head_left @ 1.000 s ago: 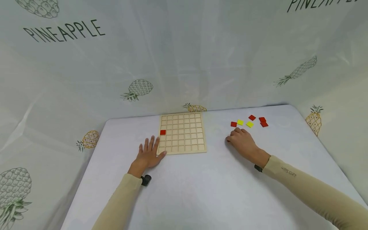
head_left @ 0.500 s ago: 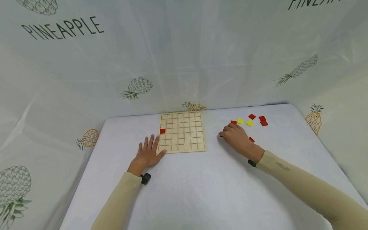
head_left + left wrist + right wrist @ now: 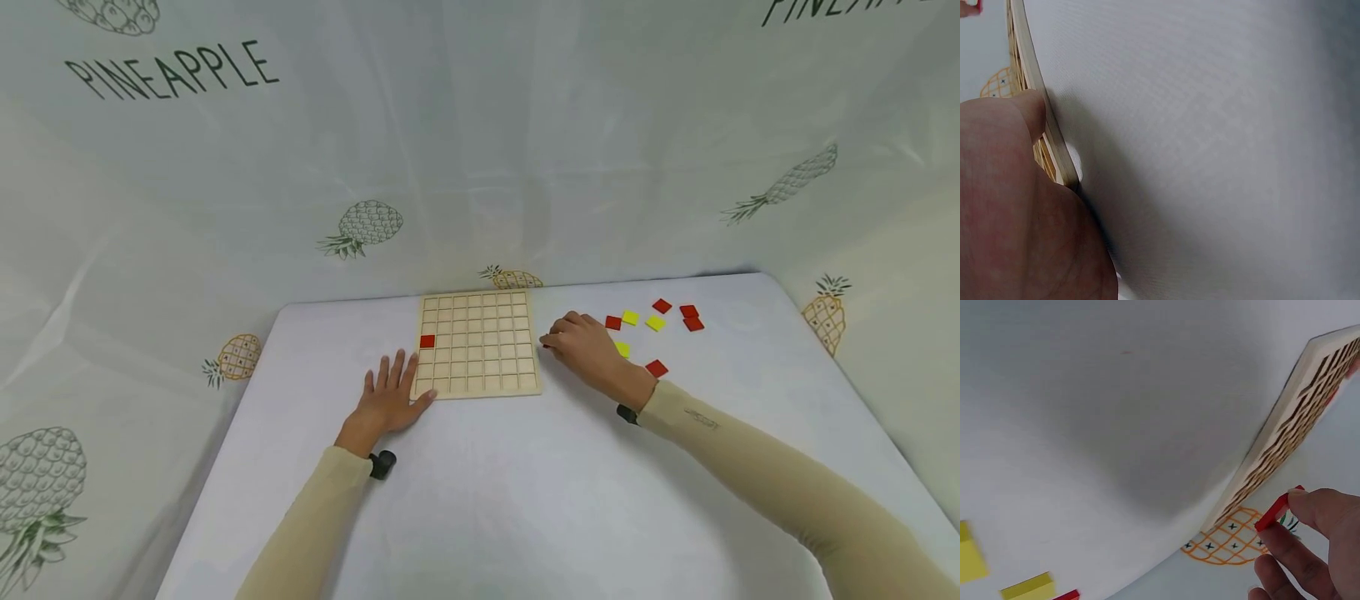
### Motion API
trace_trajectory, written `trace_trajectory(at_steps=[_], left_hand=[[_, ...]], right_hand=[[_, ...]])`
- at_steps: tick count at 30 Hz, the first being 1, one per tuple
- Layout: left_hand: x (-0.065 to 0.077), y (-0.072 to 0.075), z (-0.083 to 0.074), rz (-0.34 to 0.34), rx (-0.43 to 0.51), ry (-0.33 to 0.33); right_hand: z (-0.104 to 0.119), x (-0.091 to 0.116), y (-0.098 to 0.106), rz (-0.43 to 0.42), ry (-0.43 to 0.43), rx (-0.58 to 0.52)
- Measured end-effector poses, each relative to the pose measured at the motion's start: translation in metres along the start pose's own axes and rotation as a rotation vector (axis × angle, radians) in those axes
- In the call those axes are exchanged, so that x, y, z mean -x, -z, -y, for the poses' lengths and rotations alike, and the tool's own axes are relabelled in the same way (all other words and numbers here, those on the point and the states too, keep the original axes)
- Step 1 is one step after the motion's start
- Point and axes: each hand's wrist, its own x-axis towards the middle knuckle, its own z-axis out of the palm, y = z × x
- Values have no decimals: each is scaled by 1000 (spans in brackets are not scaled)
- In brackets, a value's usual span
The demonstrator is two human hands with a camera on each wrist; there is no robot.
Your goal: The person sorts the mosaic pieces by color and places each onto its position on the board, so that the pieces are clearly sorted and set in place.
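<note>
A wooden grid board (image 3: 480, 362) lies on the table, with one red tile (image 3: 427, 341) in a cell along its left side. My left hand (image 3: 384, 406) rests flat with fingers spread at the board's lower left corner; in the left wrist view its thumb (image 3: 1034, 112) touches the board's edge (image 3: 1054, 134). Just right of the board, my right hand (image 3: 583, 348) is raised over the table. Between thumb and finger it pinches a red square tile (image 3: 1279, 509), clear in the right wrist view and mostly hidden in the head view.
Loose tiles lie right of the board: yellow tiles (image 3: 656, 322), a red pair (image 3: 690, 317) and a red tile (image 3: 657, 368) near the right wrist. Behind the white table (image 3: 480, 500) hangs a pineapple-print cloth (image 3: 480, 167).
My right hand has moved left toward the board, carrying the red tile. A red tile and a yellow tile have come into sight from beneath it. The left hand stays put.
</note>
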Motion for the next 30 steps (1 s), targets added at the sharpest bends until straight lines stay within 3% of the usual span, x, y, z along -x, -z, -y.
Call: trace_trajectory(at_steps=[6, 10, 20, 30], left_hand=[[2, 1, 0, -5, 2, -3], [1, -1, 2, -6, -6, 5], [1, -2, 3, 2, -15, 20], [7, 1, -7, -10, -11, 23]], right_hand=[[13, -18, -7, -83, 38, -32], [25, -32, -11, -94, 46, -71], [56, -69, -20, -77, 54, -106], [81, -104, -32, 32, 73, -174]])
